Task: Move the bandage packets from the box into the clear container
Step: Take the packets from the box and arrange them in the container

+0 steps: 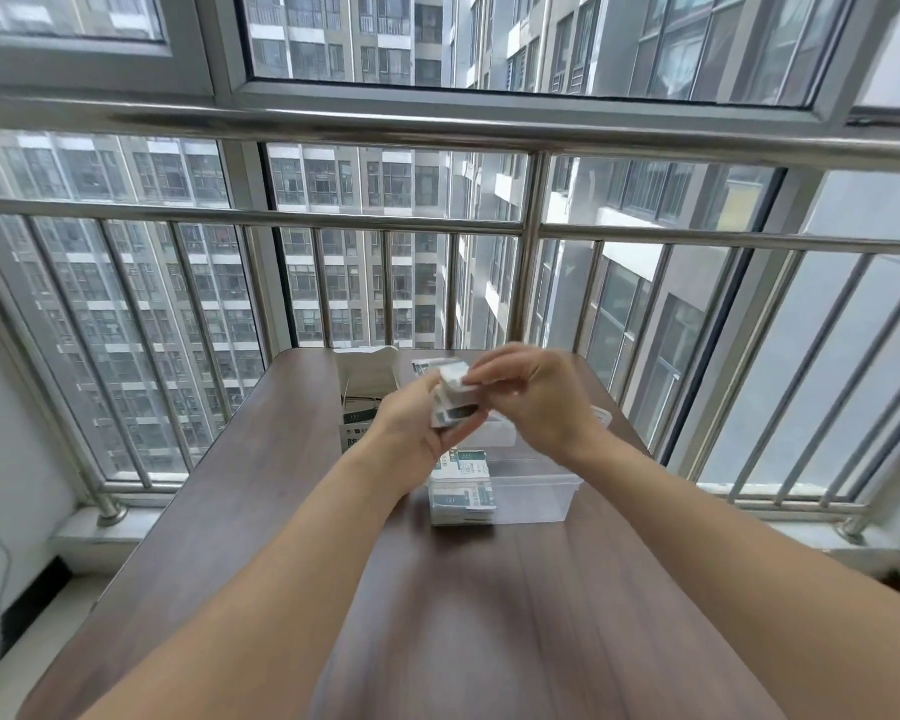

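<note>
My left hand (411,426) grips a bundle of white and teal bandage packets (455,402) above the clear container (533,493). My right hand (533,397) pinches the top edge of that bundle with fingertips and thumb. A stack of packets (463,491) lies in the left end of the container. The white box (365,387) stands open behind my left hand, with dark contents showing inside. A few more packets (430,365) lie on the table behind the bundle.
The brown wooden table (261,511) stands against a steel balcony railing (528,283) and windows. Part of the container's clear lid (601,415) shows behind my right wrist. A cable (1,589) hangs at the far left by the wall.
</note>
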### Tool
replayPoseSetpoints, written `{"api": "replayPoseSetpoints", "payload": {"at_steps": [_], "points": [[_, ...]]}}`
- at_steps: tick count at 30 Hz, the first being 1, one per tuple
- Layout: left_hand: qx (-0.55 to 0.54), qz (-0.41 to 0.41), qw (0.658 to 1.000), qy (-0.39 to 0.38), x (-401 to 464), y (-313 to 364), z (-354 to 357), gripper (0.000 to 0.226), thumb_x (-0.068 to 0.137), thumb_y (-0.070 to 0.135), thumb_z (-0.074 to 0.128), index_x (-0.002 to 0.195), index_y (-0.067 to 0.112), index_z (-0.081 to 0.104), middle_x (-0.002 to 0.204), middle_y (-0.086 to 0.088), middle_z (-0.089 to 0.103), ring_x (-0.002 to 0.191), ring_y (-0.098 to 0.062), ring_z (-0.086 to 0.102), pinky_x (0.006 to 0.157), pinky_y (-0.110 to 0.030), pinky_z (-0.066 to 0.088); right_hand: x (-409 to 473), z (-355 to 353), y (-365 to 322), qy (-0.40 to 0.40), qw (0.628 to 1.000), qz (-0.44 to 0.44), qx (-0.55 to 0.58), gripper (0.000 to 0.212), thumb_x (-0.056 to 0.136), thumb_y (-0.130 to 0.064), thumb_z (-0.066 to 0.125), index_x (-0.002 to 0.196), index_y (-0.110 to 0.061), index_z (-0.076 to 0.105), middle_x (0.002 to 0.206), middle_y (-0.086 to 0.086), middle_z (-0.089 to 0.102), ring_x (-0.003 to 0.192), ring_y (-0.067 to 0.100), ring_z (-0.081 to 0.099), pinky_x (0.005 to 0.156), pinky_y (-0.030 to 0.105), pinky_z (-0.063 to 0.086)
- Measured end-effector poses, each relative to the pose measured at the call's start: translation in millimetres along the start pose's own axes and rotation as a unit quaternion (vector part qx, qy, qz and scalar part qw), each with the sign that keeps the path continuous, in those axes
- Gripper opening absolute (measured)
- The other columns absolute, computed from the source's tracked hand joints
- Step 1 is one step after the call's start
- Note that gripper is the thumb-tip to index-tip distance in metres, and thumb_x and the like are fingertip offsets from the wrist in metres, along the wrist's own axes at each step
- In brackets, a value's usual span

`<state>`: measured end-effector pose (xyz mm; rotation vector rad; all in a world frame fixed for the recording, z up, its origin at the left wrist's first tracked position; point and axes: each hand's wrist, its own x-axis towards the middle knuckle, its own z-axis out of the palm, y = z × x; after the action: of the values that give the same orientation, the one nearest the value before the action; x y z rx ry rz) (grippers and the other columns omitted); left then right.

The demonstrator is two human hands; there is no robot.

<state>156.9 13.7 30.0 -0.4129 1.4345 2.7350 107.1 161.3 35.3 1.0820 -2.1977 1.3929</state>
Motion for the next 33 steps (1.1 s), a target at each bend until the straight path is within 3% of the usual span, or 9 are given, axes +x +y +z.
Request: {"api": "replayPoseSetpoints", "payload": {"at_steps": [2, 5, 7, 11, 13, 16, 21, 29, 33], "points": [[-0.007, -0.006, 1.000, -0.005, -0.1, -1.4, 1.3, 0.037, 0.109, 0.027, 0.041, 0.120, -0.003, 0.059, 0.101, -0.018, 0.069, 0.070, -0.021, 0.070, 0.056, -0.030, 0.061, -4.7, 7.2, 6.5, -0.043, 0.997, -0.014, -0.063, 0.016, 0.079, -0.004, 0.081, 0.095, -0.008, 0.081, 0.095, -0.005, 0.072, 0.082, 0.001, 0.069, 0.080, 0.012, 0.054], [0.039, 0.016, 0.999, 0.004, 0.3, -6.1, -3.1, 0.022, 0.107, 0.013, 0.046, 0.113, -0.004, 0.059, 0.095, -0.015, 0.070, 0.079, -0.023, 0.070, 0.054, -0.025, 0.059, -1.0, 2.3, 3.9, -0.108, 0.993, 0.031, -0.023, 0.010, 0.082, -0.015, 0.080, 0.091, -0.010, 0.082, 0.097, -0.003, 0.074, 0.086, 0.008, 0.071, 0.080, 0.021, 0.058], [0.051, 0.023, 0.998, -0.010, 0.5, -8.3, -6.1, 0.018, 0.105, 0.009, 0.049, 0.113, -0.002, 0.060, 0.101, -0.015, 0.072, 0.086, -0.023, 0.073, 0.058, -0.026, 0.061, 3.9, -3.4, -0.4, -0.087, 0.992, 0.086, 0.012, 0.012, 0.083, -0.017, 0.079, 0.092, -0.010, 0.080, 0.093, -0.002, 0.075, 0.083, 0.008, 0.072, 0.075, 0.023, 0.058], [0.092, 0.043, 0.995, -0.011, -1.5, -9.3, -5.9, 0.017, 0.097, 0.004, 0.063, 0.113, 0.005, 0.065, 0.104, -0.015, 0.074, 0.086, -0.024, 0.076, 0.055, -0.024, 0.060, 14.0, -9.3, -1.0, -0.063, 0.959, 0.262, 0.092, 0.043, 0.078, -0.019, 0.083, 0.117, -0.011, 0.067, 0.099, 0.008, 0.072, 0.082, 0.013, 0.068, 0.066, 0.020, 0.054], [0.121, 0.066, 0.991, -0.002, -2.5, -10.2, -4.8, 0.018, 0.092, 0.004, 0.069, 0.109, 0.009, 0.068, 0.103, -0.011, 0.074, 0.088, -0.022, 0.075, 0.055, -0.024, 0.059, 17.2, -11.0, -1.0, -0.075, 0.942, 0.297, 0.139, 0.038, 0.080, -0.012, 0.080, 0.116, -0.007, 0.068, 0.102, 0.013, 0.073, 0.077, 0.012, 0.067, 0.062, 0.019, 0.053], [0.147, 0.094, 0.985, 0.014, -2.9, -10.4, -3.0, 0.021, 0.087, 0.005, 0.074, 0.107, 0.010, 0.067, 0.104, -0.011, 0.074, 0.091, -0.022, 0.074, 0.057, -0.024, 0.060, 20.3, -13.9, -2.2, -0.077, 0.932, 0.314, 0.165, 0.022, 0.083, -0.006, 0.078, 0.104, -0.002, 0.072, 0.093, 0.012, 0.072, 0.072, 0.012, 0.065, 0.062, 0.020, 0.054], [0.117, 0.066, 0.991, 0.013, -2.7, -7.4, -3.6, 0.016, 0.100, 0.020, 0.061, 0.108, 0.006, 0.064, 0.110, -0.023, 0.070, 0.084, -0.026, 0.074, 0.056, -0.024, 0.060, 24.0, -20.3, 0.5, -0.081, 0.909, 0.338, 0.228, 0.026, 0.084, 0.001, 0.074, 0.108, 0.008, 0.067, 0.098, 0.015, 0.071, 0.084, 0.021, 0.074, 0.074, 0.027, 0.062], [0.126, 0.068, 0.990, 0.016, 0.4, -6.3, -12.4, 0.023, 0.093, 0.005, 0.068, 0.115, 0.005, 0.066, 0.114, -0.017, 0.071, 0.094, -0.027, 0.073, 0.059, -0.024, 0.060, 25.2, -21.6, 5.2, -0.118, 0.902, 0.336, 0.243, 0.022, 0.087, 0.005, 0.069, 0.108, 0.011, 0.066, 0.095, 0.014, 0.072, 0.085, 0.019, 0.074, 0.076, 0.025, 0.061], [0.143, 0.041, 0.989, -0.001, -1.3, -0.8, -16.8, 0.023, 0.091, 0.006, 0.071, 0.113, 0.005, 0.065, 0.109, -0.013, 0.073, 0.086, -0.019, 0.076, 0.060, -0.025, 0.061, 29.6, -21.5, 2.1, -0.157, 0.914, 0.324, 0.189, 0.026, 0.086, 0.004, 0.070, 0.111, 0.010, 0.066, 0.105, 0.019, 0.072, 0.091, 0.023, 0.075, 0.076, 0.025, 0.060]]}}
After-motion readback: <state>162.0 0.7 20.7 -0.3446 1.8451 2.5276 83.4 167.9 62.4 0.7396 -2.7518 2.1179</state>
